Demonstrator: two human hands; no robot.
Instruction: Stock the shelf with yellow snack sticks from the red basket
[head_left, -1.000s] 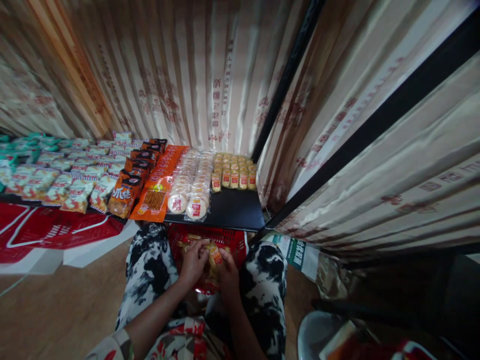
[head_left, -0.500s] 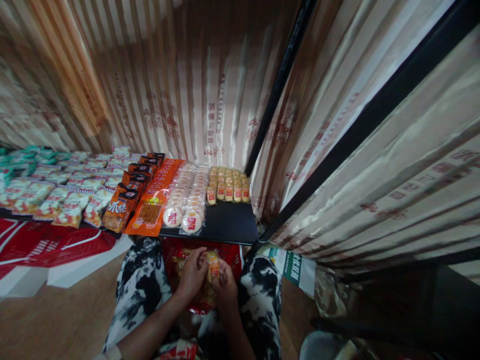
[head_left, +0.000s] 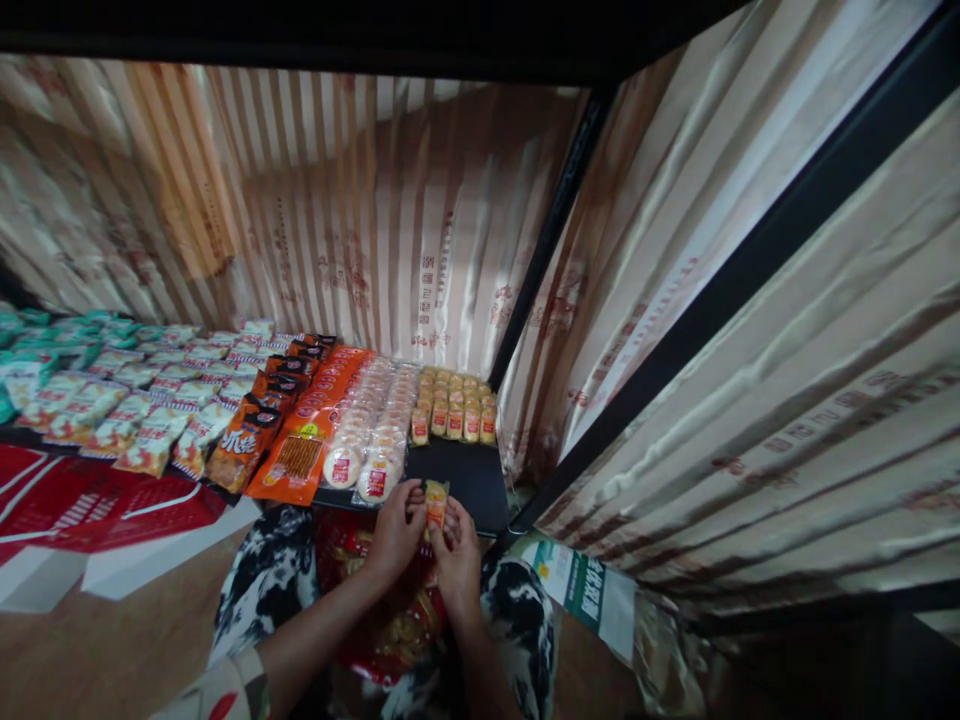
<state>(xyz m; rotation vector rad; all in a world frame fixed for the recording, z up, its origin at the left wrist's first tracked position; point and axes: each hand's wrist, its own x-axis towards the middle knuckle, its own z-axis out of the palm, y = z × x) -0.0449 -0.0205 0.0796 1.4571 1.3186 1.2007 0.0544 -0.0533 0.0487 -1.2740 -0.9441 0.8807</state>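
Note:
My left hand (head_left: 395, 535) and my right hand (head_left: 457, 557) pinch one small yellow snack packet (head_left: 436, 503) between them, at the front edge of a black shelf (head_left: 471, 478). Rows of the same yellow packets (head_left: 454, 405) lie at the back right of the shelf. A red basket (head_left: 390, 610) with more packets sits between my knees, below the hands.
Left along the shelf lie round clear-wrapped cakes (head_left: 367, 440), orange packs (head_left: 304, 440), dark orange bags (head_left: 251, 435) and white and green bags (head_left: 112, 385). Striped curtains hang behind. Black frame posts (head_left: 551, 230) stand on the right. A red and white carton (head_left: 90, 510) is on the floor.
Both hands have lifted the yellow packet out of the red basket and up to the shelf's front edge. The camera has tilted, and a dark shelf underside now shows at the top.

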